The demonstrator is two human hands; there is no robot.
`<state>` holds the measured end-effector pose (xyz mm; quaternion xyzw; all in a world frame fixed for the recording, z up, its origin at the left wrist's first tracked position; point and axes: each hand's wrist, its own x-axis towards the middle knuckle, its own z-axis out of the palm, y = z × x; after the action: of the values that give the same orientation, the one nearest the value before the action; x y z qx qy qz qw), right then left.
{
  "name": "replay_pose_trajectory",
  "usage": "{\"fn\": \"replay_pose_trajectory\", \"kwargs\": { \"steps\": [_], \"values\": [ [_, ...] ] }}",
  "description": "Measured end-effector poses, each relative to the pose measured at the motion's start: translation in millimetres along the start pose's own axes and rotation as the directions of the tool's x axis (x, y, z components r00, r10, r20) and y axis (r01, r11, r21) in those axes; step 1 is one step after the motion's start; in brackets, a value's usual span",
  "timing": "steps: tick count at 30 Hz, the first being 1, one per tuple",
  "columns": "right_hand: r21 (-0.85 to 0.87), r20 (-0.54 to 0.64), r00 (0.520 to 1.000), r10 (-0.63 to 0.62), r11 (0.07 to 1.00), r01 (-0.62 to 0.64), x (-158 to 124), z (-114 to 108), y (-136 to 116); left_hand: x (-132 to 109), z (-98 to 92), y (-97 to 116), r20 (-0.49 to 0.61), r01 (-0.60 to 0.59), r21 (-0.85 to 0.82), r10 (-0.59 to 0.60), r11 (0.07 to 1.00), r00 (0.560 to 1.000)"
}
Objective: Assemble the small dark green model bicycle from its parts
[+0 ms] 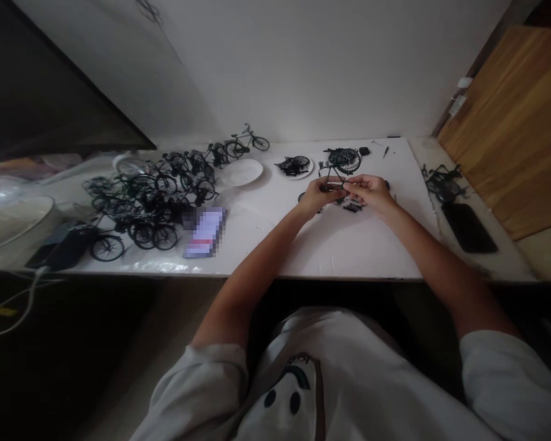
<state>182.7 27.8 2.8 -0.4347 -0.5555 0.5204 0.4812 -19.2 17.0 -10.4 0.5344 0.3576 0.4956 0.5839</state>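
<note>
My left hand (316, 197) and my right hand (370, 190) meet over the white table (349, 245), both pinched on a small black model bicycle frame (334, 185) held between them. Small black loose parts (352, 207) lie on the table just under my hands. Behind my hands stands a black miniature wheel assembly (346, 159). A small white plate (296, 166) with several black parts sits to its left.
A crowd of finished black miniature bicycles (151, 196) fills the left of the table, beside an empty white dish (241, 173) and a phone (204, 231). A dark phone (468, 228) and more bicycle parts (443, 182) lie at the right. A wooden panel (518, 122) stands far right.
</note>
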Motion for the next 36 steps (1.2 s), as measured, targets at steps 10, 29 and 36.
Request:
{"fn": "replay_pose_trajectory", "kwargs": {
  "steps": [10, 29, 36],
  "values": [
    [-0.005, -0.035, 0.999, -0.018, 1.000, 0.018, -0.9, 0.8, 0.4, 0.8, -3.9, 0.3, -0.021, 0.063, 0.014, -0.063, 0.998, 0.998],
    [-0.034, -0.053, 0.998, -0.036, 0.999, 0.034, -1.3, 0.7, -1.6, 14.0, -9.5, -18.0, 0.054, -0.027, -0.001, 0.027, 1.000, 0.998],
    [0.004, -0.039, 0.999, -0.031, 1.000, 0.031, -2.7, 3.4, -4.3, 13.5, -7.9, -15.6, 0.056, -0.069, -0.038, 0.071, 0.997, 0.996]
  ]
}}
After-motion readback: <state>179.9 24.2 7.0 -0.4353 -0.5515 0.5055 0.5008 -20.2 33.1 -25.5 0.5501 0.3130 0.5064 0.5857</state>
